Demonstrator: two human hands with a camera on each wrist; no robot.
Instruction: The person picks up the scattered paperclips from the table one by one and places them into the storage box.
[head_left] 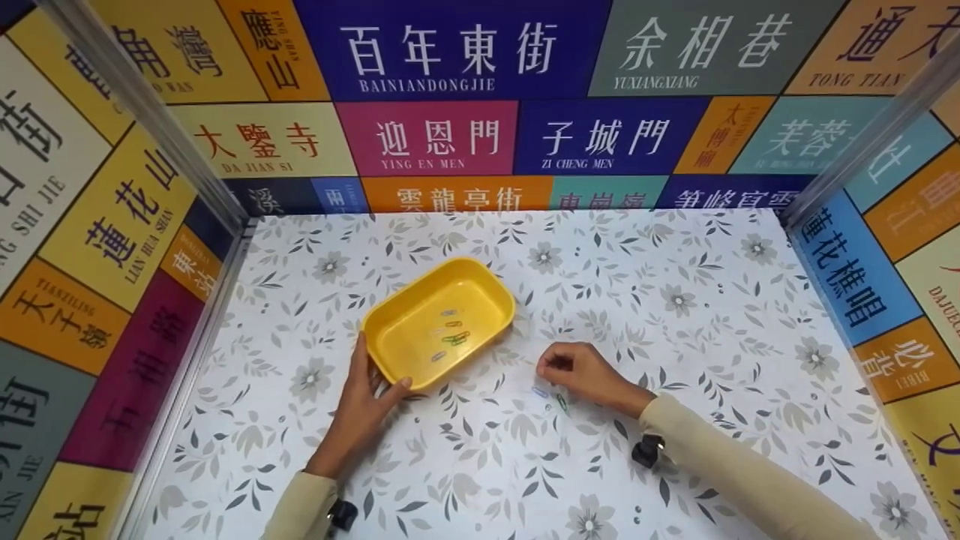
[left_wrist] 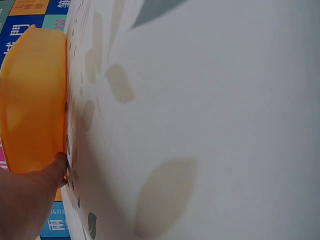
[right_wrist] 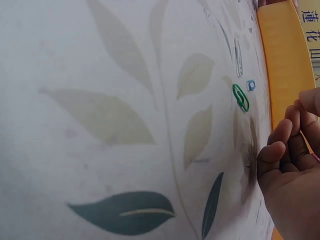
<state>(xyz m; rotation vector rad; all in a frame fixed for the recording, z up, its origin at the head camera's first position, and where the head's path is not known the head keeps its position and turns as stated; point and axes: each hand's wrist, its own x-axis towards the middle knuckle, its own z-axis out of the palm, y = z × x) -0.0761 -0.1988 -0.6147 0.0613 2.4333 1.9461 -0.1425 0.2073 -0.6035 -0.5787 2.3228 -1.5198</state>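
A yellow plastic tray (head_left: 390, 311) sits at an angle on the table with several paper clips (head_left: 454, 339) inside. My left hand (head_left: 364, 405) holds its near left corner, thumb against the near side and fingers along the left end. To the right of the tray, my right hand (head_left: 589, 373) is just above the table, thumb and fingertips pinched together. A faint thin paper clip (head_left: 530, 363) seems to stick out from them; its colour is unclear. Close below lie a blue clip (head_left: 540, 392), a green clip (right_wrist: 241, 97) and a whitish clip (right_wrist: 238, 57).
The table is covered with a white floral sheet (head_left: 679, 300). Panels with coloured sign lettering (head_left: 427, 139) rise at the back and both sides, with clear corner strips (head_left: 855, 112) between them. Dark cameras are strapped to both wrists.
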